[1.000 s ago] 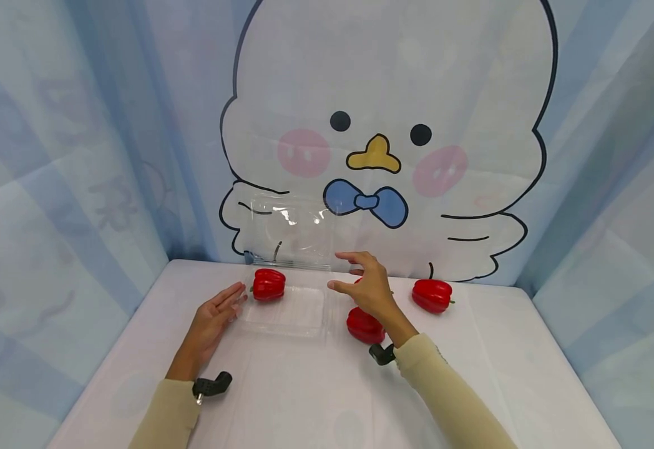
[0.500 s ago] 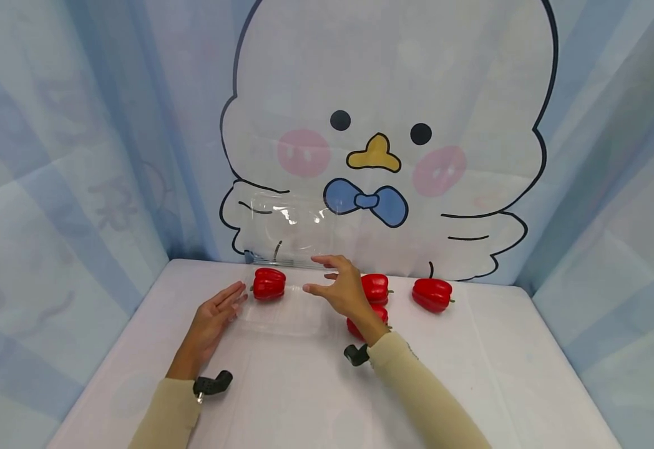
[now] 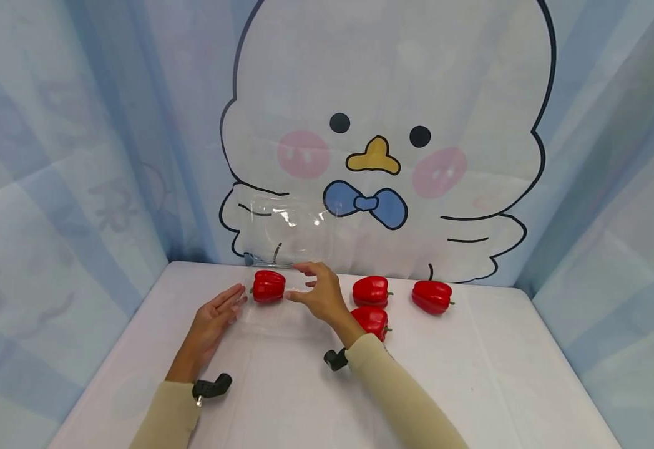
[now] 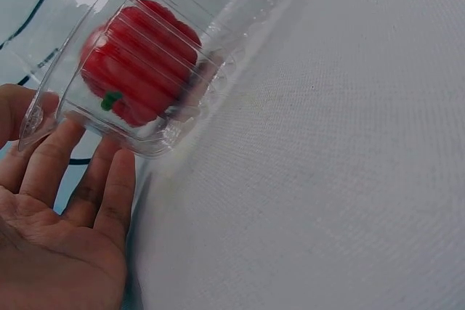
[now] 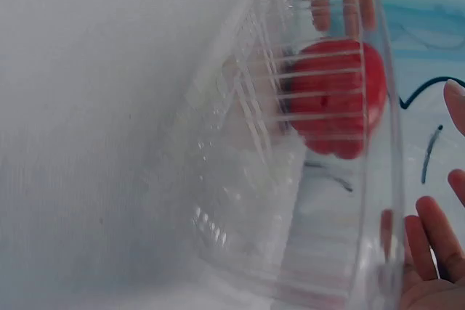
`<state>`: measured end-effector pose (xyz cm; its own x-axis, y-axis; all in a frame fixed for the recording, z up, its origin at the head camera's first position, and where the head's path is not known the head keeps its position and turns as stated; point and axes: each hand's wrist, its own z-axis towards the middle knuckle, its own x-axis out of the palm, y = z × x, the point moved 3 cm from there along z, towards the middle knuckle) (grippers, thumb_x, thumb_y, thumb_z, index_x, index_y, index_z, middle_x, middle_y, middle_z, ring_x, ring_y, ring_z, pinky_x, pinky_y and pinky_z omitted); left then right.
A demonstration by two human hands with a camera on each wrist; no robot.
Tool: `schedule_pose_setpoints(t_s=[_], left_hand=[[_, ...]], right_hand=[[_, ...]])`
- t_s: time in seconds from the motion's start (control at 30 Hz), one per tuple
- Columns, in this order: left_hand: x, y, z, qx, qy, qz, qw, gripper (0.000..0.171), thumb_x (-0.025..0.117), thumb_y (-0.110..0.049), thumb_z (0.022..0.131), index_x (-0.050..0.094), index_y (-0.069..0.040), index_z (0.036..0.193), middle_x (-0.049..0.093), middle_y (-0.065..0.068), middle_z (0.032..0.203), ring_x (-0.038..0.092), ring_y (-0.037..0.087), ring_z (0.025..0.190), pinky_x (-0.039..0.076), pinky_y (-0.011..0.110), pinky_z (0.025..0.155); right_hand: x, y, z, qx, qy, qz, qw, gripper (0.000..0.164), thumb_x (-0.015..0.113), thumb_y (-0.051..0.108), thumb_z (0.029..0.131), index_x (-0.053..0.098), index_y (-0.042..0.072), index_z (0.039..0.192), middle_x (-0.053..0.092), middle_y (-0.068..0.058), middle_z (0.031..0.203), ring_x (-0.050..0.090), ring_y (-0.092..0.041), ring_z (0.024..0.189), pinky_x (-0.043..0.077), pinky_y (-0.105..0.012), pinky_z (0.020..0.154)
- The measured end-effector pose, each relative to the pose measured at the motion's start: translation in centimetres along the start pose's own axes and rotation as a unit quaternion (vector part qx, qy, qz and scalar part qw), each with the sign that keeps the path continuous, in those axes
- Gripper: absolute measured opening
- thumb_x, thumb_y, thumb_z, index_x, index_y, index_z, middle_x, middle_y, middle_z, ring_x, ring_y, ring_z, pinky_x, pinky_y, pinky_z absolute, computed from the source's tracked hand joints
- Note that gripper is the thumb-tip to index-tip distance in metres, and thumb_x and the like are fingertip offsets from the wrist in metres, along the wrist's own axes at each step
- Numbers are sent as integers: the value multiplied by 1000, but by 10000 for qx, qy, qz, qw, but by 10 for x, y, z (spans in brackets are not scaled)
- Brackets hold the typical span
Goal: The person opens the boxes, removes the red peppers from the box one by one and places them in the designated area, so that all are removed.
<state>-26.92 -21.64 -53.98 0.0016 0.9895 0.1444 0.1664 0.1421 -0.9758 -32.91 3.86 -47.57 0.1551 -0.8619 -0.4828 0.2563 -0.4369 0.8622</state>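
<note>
A clear plastic clamshell box (image 3: 259, 328) stands at the table's back left, its see-through lid (image 3: 299, 234) raised against the backdrop. One red bell pepper (image 3: 269, 286) sits inside at the left end; its green stem shows in the left wrist view. My left hand (image 3: 210, 321) touches the box's left end with fairly straight fingers. Over the box, my right hand (image 3: 324, 296) is spread, thumb and fingers apart, just right of that pepper and holding nothing. In the right wrist view, the box wall (image 5: 385, 179) stands in front of the pepper.
To the right of the box lie more red bell peppers: one at the back (image 3: 370, 291), one before it (image 3: 373, 321) partly behind my right wrist, and one farther right (image 3: 432, 296). A printed curtain (image 3: 473, 93) rises behind the white table (image 3: 282, 399).
My right hand has moved left, from beside the loose peppers to over the box near the pepper inside, uncovering the back pepper. My left hand has stayed at the box's left end.
</note>
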Motion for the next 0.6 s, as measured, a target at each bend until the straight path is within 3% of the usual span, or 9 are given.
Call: schedule_pose_setpoints(t_s=[0.6], left_hand=[[-2,3,2,36,56,-74,10000,62,54,-7,110,32,-13,168,36,2,174,40,23,158,37,31,123]], right_hand=[[42,1,14,325,66,-46,9994,60,92,22,85,69,25,140,63,-5,143,60,-30,133,63,-39,102]])
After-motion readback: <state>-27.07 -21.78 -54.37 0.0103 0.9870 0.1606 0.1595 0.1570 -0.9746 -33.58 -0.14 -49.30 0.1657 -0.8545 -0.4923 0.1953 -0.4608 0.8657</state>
